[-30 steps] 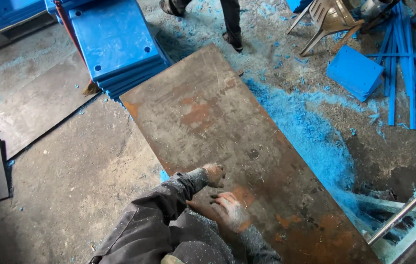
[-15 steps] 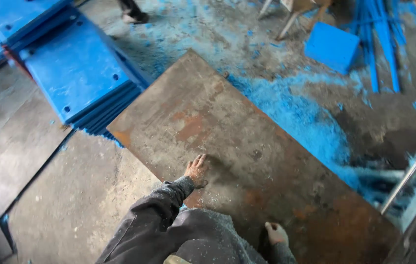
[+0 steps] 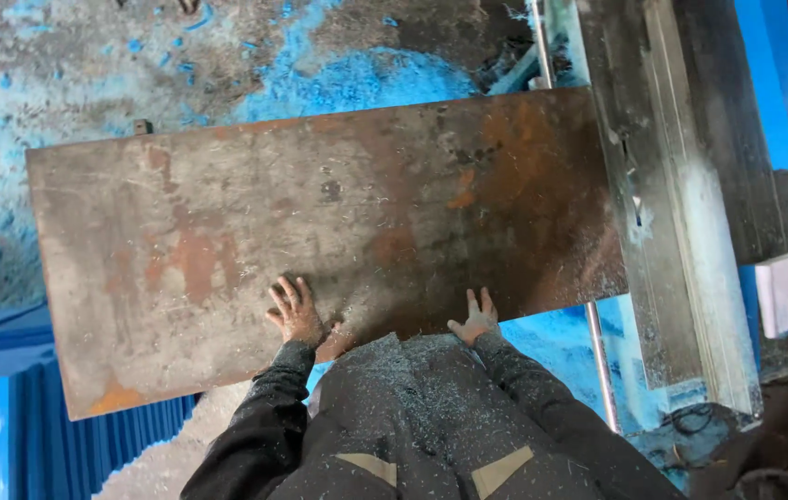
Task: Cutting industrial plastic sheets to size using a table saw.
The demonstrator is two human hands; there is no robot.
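Steel plate (image 3: 320, 241): large, rusted, rectangular. It now lies broadside across the view, its right end at the grey machine frame (image 3: 681, 231); half a second ago it ran off at a slant, so either it or the view has swung. Judged: plate being lined up with the frame.

Floor (image 3: 70, 56): concrete, strewn with blue shavings (image 3: 357, 88).

Blue panels (image 3: 5, 435): stacked, lower left, now partly under the plate's corner.

Rod (image 3: 598, 361): thin, metal, beside the frame.

Left hand (image 3: 295, 313): fingers spread wide, flat on the plate near its close edge, holding nothing.

Right hand (image 3: 475, 320): open, pressed at that same edge; earlier it was lower and off to the side.
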